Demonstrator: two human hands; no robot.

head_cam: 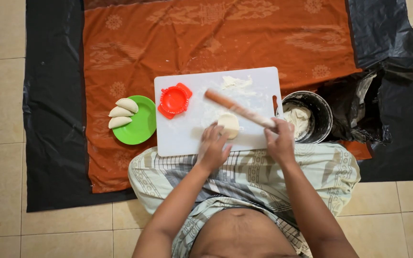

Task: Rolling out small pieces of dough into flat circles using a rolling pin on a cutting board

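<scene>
One rolling pin point(239, 109), wooden and dusted with flour, is held above the white cutting board point(187, 138). Its long axis runs diagonally: the free end points up and to the left, toward the far left part of the board, and the near end sits lower right, inside the right hand point(280, 138). The right hand is closed around that lower end, gripping the pin. The pin appears lifted off the board rather than lying flat; whether any part of it touches the dough cannot be told.

One small flattened dough round point(229, 123) lies on the board near its front edge, just below the middle of the pin. The left hand point(212, 145) rests at the front of the board, fingers spread and bent, with fingertips touching the near left edge of the dough round; it presses rather than grips.

Count of other items: one red hinged dumpling mould point(174, 100), lying closed on the left part of the board; one patch of loose flour point(235, 83) near the board's far edge; one green plate point(142, 126) left of the board, carrying three folded, crescent-shaped dumplings point(122, 112) stacked one below the other; one dark round pot point(323, 112) just right of the board, holding a lump of dough point(298, 119).

The board sits on an orange patterned cloth point(216, 38), which lies over black plastic sheeting point(53, 119) on a tiled floor point(1, 95). The person sits cross-legged at the board's front edge, in a striped garment point(249, 177).
</scene>
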